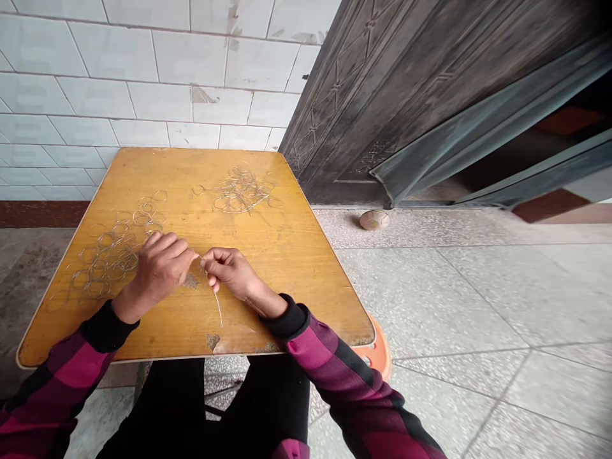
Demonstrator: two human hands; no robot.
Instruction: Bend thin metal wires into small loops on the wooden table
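The right grip [233,271] is pinched, thumb against fingers, around a thin wire [218,308]; the left grip [162,261] is curled closed just beside it, and from where I watch it appears to have the other end. The wire bridges the narrow gap between the two, and its loose tail drops below the right grip toward the near edge of the desk [310,274].

As for progress, I see looped wires in a left heap [113,245], spread beside and beyond the left grip, and in a far heap [241,191], well apart from both. I can't tell which heap, if either, is finished. I judge the piece between my fingers to be partway through: its tail is nearly straight, while any bend at the fingertips is too small to make out.
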